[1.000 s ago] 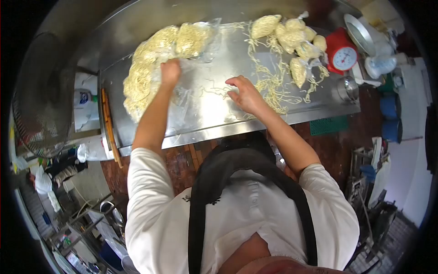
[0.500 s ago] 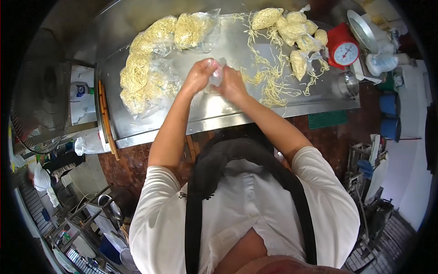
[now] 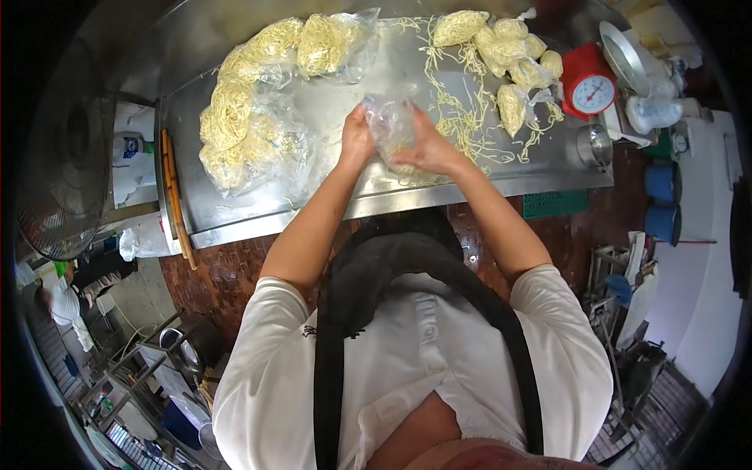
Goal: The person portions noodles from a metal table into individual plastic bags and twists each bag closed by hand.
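Observation:
A clear plastic bag (image 3: 388,125) is spread between my two hands over the middle of the metal table. My left hand (image 3: 359,139) grips its left side with curled fingers. On the bag's right side is my right hand (image 3: 431,145), fingers around it and thumb pointing left. A few pale strands show low at the bag, near my right thumb. Open-looking bags of noodles (image 3: 229,110) lie in a curve to the left, and another noodle bag (image 3: 321,45) sits at the back. Loose noodles (image 3: 464,129) are scattered right of my hands.
Knotted noodle bags (image 3: 501,51) lie at the back right beside a red dial scale (image 3: 589,82). A metal cup (image 3: 595,146) stands near the right edge. Wooden sticks (image 3: 175,196) lie along the left edge. A fan (image 3: 66,157) stands farther left, and a person (image 3: 63,304) is at lower left.
My hands, apart a second ago, came together on a small bunched plastic bag. The bag is now opened wider between them, and my right hand has shifted right.

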Motion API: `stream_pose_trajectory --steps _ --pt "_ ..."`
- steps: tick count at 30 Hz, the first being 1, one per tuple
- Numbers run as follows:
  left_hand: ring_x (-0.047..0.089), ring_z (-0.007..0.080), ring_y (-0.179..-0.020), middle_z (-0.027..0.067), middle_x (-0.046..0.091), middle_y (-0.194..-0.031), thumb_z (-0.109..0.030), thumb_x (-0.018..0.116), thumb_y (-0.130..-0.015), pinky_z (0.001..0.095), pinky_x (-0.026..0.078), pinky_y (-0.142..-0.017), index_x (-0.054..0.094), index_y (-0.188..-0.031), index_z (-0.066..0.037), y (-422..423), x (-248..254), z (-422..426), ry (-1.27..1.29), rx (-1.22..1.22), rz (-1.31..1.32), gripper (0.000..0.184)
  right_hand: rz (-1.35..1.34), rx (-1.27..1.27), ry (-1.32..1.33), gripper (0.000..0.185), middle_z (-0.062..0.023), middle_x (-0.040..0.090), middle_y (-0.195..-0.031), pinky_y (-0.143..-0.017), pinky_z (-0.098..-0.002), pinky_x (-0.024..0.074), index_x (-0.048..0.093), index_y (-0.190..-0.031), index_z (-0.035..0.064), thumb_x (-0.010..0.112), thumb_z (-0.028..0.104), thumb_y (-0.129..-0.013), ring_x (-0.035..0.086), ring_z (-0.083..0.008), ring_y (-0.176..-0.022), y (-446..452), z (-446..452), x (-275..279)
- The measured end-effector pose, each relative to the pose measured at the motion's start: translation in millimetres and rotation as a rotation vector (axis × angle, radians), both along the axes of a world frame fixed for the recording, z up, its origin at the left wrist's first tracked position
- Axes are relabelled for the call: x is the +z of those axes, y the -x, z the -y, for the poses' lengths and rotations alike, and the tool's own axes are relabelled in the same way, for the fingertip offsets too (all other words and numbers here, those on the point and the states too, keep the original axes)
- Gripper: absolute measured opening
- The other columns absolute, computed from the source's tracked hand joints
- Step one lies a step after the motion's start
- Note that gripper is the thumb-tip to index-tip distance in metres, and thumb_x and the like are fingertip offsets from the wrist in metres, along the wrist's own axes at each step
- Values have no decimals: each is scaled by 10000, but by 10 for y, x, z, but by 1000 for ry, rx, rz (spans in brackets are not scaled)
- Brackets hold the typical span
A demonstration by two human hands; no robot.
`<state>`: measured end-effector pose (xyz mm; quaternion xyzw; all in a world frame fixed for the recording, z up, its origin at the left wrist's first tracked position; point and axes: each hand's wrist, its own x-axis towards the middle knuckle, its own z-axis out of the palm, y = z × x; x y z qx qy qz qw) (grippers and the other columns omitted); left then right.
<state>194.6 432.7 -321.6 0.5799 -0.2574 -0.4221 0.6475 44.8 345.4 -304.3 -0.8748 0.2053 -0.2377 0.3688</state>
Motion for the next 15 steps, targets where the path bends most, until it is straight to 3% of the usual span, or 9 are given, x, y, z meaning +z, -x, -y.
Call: stream_pose_trajectory --steps 1,2,5,8,11,14,15 --pt "630 153 -876 78 669 -1002 -71 507 -951 297 522 -773 628 -1103 -39 44 108 47 -8 50 -10 198 -83 76 91 836 -271 504 -1295 -1054 -462 374 432 -1326 -14 828 381 -705 397 -447 -1278 -73 -100 96" --pt "626 172 -837 89 663 -976 -76 503 -960 325 524 -751 623 -1087 -17 106 130 125 -9 136 -181 185 -165 154 182 896 -297 473 -1318 -1048 -465 378 383 -1365 -7 835 389 -700 352 -471 -1308 -140 -154 142" --pt "626 165 -841 88 656 -948 -25 487 -945 302 518 -762 600 -1057 4 52 362 176 -11 181 -560 162 -205 44 187 741 -252 595 -1175 -1093 -461 318 560 -1153 -41 850 401 -634 510 -417 -1165 -224 -169 139" --pt "619 180 -852 102 640 -981 -64 501 -967 314 514 -768 573 -1090 33 22 349 154 -27 19 -568 172 -441 71 107 514 -234 650 -1017 -1032 -472 373 633 -954 -6 830 337 -626 566 -404 -1077 -259 -105 289" --pt "619 177 -844 94 633 -992 -56 478 -976 312 513 -758 555 -1129 29 33 232 221 -11 76 -555 191 -357 111 241 260 -216 658 -813 -872 -484 477 647 -792 13 733 242 -704 631 -404 -875 -287 -99 193" --pt "617 205 -887 110 624 -1022 -58 502 -954 331 506 -797 528 -1190 20 69 340 135 15 245 -528 251 -264 24 247 175 -229 639 -739 -689 -494 516 659 -789 9 634 183 -781 633 -420 -714 -420 -61 -90" --pt "596 235 -972 134 611 -1079 -84 542 -935 358 480 -861 504 -1224 31 73 377 61 -37 218 -289 313 -284 20 308 167 -232 637 -729 -666 -492 518 660 -779 8 611 166 -793 633 -421 -698 -426 13 -190"
